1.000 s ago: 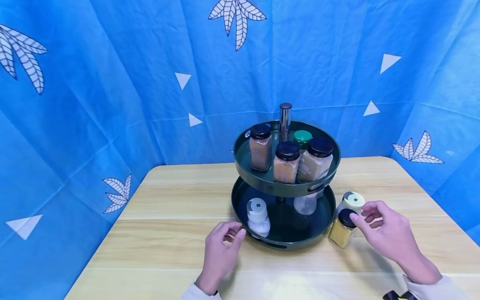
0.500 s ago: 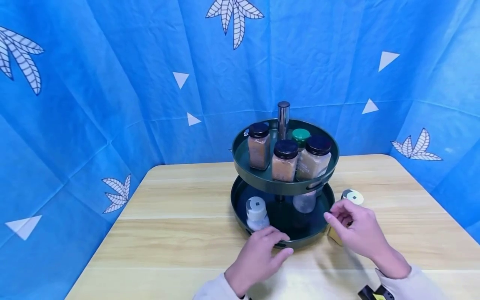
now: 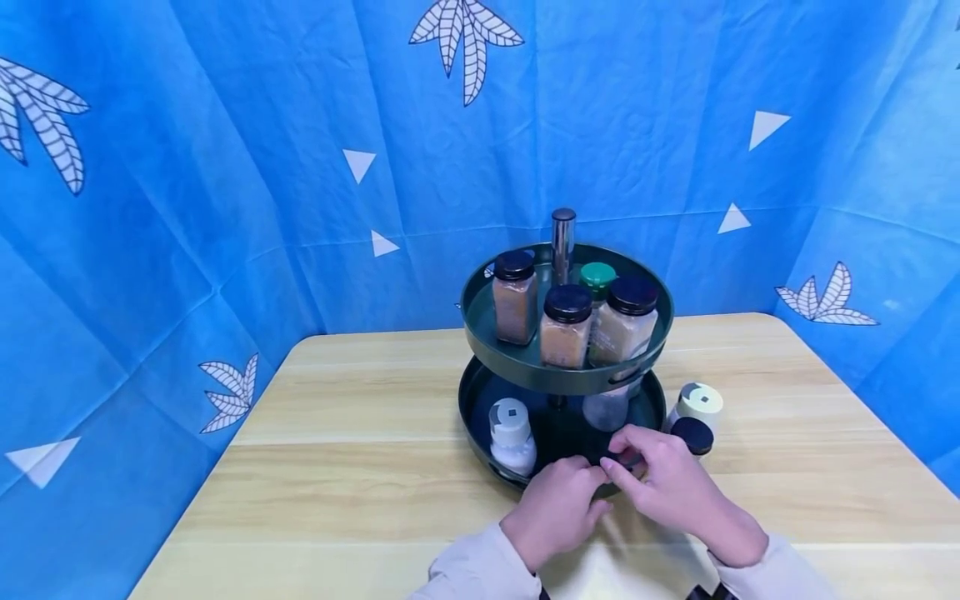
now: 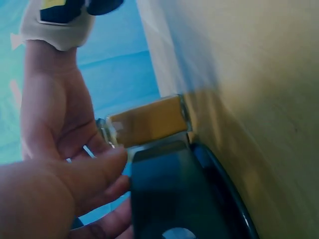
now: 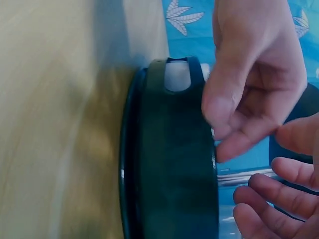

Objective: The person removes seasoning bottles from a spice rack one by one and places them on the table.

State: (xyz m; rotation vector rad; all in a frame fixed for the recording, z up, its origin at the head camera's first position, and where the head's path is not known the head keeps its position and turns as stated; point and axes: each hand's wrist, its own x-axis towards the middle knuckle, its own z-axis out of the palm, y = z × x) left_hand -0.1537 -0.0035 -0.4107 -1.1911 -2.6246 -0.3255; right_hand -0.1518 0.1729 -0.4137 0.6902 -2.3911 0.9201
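A dark green two-tier round rack stands on the table; its lower tray (image 3: 480,417) has a white-capped bottle (image 3: 512,433) at the left. My left hand (image 3: 558,508) is at the front of that tray, fingers over the rim and thumb outside it. Close beside it, my right hand (image 3: 663,483) hovers over the front right rim with loosely bent fingers. The two hands' fingertips nearly meet. Neither hand shows an object in it. A black-capped jar (image 3: 692,436) of yellow powder (image 4: 149,121) stands just right of the tray, partly behind my right hand.
On the upper tray (image 3: 555,379) stand several spice jars (image 3: 566,329), one with a green cap (image 3: 597,277). Another white-capped bottle (image 3: 699,402) stands on the table behind the yellow jar. A blue curtain (image 3: 300,150) surrounds the wooden table (image 3: 337,467).
My left hand has moved right along the tray's front rim, from beside the white-capped bottle. My right hand has moved left, away from the yellow jar toward the left hand.
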